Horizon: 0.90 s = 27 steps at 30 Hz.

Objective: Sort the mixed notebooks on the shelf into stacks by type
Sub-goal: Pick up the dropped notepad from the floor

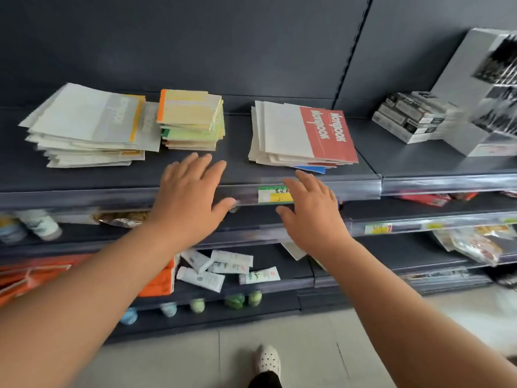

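A person's left hand (190,197) and right hand (313,214) reach side by side toward the front edge of a dark grey metal shop shelf (237,135). Both are released, with fingers spread and straight and nothing grasped.

Beyond the left fingers (195,163) and slightly to their left lies a small, thick stack of notebooks with orange, yellow and green covers (190,119). Farther left of those fingers, a wider fanned stack of pale notebooks with grey and yellow bands (86,127) touches the small stack's side.

Just past the right fingers (307,180) sits a third fanned stack of white notebooks, topped by a cover with a red band printed NOTEBOOK (305,135). A blue-covered notebook corner (313,168) pokes out at its base, right beside the fingertips; whether they touch it cannot be told. The bare shelf between the two hands' fingertips separates this stack from the others.

Partly under the right fingers, a green and yellow price label (271,195) sits in the shelf's clear front rail. Well right of both hands stand stacked grey and black boxes (408,119). Below the wrists, white squeeze tubes (223,267) lie on a lower shelf, and a white perforated shoe (267,359) rests on the tiled floor.
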### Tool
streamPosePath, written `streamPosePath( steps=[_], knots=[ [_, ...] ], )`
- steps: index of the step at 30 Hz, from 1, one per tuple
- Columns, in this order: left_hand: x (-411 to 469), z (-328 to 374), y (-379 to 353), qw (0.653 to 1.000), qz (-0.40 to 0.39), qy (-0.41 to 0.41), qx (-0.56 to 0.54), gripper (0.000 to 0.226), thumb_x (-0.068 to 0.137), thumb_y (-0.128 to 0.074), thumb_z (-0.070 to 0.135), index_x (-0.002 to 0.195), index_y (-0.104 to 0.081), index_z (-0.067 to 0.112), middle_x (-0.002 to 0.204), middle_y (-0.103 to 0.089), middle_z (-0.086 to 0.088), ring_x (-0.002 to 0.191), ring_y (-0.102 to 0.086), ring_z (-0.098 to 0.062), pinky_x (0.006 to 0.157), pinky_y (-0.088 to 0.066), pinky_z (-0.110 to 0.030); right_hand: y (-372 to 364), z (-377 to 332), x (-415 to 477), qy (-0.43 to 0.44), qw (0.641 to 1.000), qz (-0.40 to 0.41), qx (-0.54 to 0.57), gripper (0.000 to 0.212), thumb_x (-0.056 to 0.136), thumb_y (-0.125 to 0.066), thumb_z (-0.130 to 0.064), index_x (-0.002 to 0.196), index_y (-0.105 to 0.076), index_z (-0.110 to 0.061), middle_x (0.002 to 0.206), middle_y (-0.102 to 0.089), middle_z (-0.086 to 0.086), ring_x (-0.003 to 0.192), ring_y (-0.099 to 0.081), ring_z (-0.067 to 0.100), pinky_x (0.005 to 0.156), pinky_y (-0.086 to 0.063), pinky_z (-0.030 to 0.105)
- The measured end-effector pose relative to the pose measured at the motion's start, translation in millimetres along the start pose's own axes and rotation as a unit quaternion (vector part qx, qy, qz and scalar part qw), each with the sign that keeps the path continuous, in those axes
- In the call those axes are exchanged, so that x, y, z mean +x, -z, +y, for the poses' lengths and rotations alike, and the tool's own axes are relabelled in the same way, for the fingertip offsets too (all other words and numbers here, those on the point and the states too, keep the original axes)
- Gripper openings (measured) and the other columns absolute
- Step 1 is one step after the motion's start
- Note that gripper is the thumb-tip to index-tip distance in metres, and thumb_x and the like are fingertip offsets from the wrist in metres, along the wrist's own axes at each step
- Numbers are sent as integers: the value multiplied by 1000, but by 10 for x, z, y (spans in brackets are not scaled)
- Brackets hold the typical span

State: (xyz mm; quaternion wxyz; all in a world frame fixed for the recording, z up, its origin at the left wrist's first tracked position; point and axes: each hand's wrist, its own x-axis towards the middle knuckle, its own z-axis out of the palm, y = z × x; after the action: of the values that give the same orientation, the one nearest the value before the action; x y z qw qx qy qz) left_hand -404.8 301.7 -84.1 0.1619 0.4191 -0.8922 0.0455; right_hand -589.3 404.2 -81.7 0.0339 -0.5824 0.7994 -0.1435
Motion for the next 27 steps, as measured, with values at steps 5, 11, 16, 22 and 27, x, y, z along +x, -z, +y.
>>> streamPosePath(
  steps=[5,11,16,22,27],
  knots=[
    [-275,190,-141,998,-41,-37,-28,67,88,-59,47,142,-44,12,148,-42,-16,138,-33,-37,111,-25,-52,-141,186,-524,-59,998,-27,-12,57,97,-54,-34,149,-35,-18,160,-25,5,148,-18,26,121,-15,44],
    [-478,564,-315,993,-79,-72,-46,66,89,-58,47,143,-42,12,149,-40,-15,139,-32,-36,111,-22,-51,-218,522,-972,-124,991,-56,-13,56,98,-54,-33,149,-34,-19,160,-23,5,149,-17,26,120,-13,41],
    [-521,1077,-441,988,-107,-100,-55,67,91,-53,50,147,-37,16,153,-35,-12,142,-27,-32,114,-16,-49,-199,921,-1326,-161,986,-52,3,55,97,-55,-33,148,-37,-19,160,-26,5,149,-18,25,122,-15,42],
    [-460,2162,-583,974,-134,-164,-76,66,92,-50,50,147,-34,17,154,-32,-11,143,-24,-30,115,-14,-47,-5,1805,-1855,-220,974,-45,-2,55,98,-53,-32,149,-35,-19,158,-27,3,148,-17,24,122,-14,41],
    [-342,3236,-736,963,-139,-208,-99,63,90,-56,46,143,-41,14,149,-39,-13,140,-31,-32,113,-18,-48,257,2730,-2193,-260,964,-49,-11,56,98,-51,-34,149,-33,-20,160,-24,4,149,-16,26,122,-15,42]
  ],
)
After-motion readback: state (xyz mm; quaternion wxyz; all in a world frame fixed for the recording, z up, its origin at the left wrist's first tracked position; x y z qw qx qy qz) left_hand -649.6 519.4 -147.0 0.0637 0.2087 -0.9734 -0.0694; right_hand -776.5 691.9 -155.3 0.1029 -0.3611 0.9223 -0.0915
